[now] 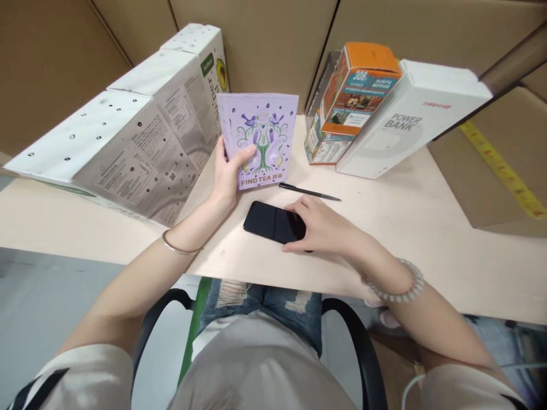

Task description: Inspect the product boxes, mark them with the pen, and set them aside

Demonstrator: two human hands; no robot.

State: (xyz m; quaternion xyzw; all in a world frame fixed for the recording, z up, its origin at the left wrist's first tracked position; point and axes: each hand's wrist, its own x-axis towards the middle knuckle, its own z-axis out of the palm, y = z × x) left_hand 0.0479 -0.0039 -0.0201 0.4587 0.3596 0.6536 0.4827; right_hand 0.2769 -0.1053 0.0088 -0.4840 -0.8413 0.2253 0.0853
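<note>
A purple tea box point(267, 136) printed "FIND TEA" stands upright near the middle of the table. My left hand point(228, 171) is closed round its lower left side, with the thumb across the front. In front of the box lies a black smartphone point(269, 222), screen up and dark. My right hand point(318, 225) grips the phone's right end between thumb and fingers; that end is partly hidden by the hand. Just behind the phone, a black pen point(310, 192) rests on the table between the box and my right hand.
Large white cartons with an avocado print point(141, 131) stand at the left. On the right are an orange box point(363, 85) and a white power bank box point(410, 122). A brown cardboard box point(491, 171) with yellow tape sits farther right. Cardboard panels point(256, 45) close off the back.
</note>
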